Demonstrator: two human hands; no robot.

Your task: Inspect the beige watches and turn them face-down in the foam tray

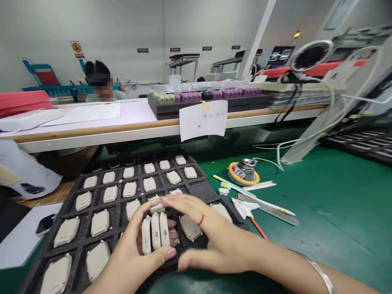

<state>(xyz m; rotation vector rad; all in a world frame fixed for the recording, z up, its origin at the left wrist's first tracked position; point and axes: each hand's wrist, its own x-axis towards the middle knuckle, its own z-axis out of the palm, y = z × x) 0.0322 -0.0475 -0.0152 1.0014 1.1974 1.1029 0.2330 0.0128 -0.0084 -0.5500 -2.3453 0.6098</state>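
Observation:
My left hand (134, 245) is wrapped round three beige watch cases (155, 231) standing side by side on edge, its thumb along their lower front. Beside them, my right hand (202, 228) has its thumb and fingers apart; its fingertips meet the left fingertips above the cases. Nothing shows in its grasp. Both hands are over a black foam tray (82, 232) whose compartments hold many more such cases, one each. Another watch case (190, 227) lies in the tray under my right hand. Parts of the tray are hidden behind my hands.
Right of the tray lie a yellow tape roll (232, 175) with a metal container on it, a thin brush-like stick (263, 200), a metal blade-like strip (284, 214) and a white-and-orange tool (246, 208). A raised shelf (131, 132) crosses behind. A person (101, 83) sits beyond it.

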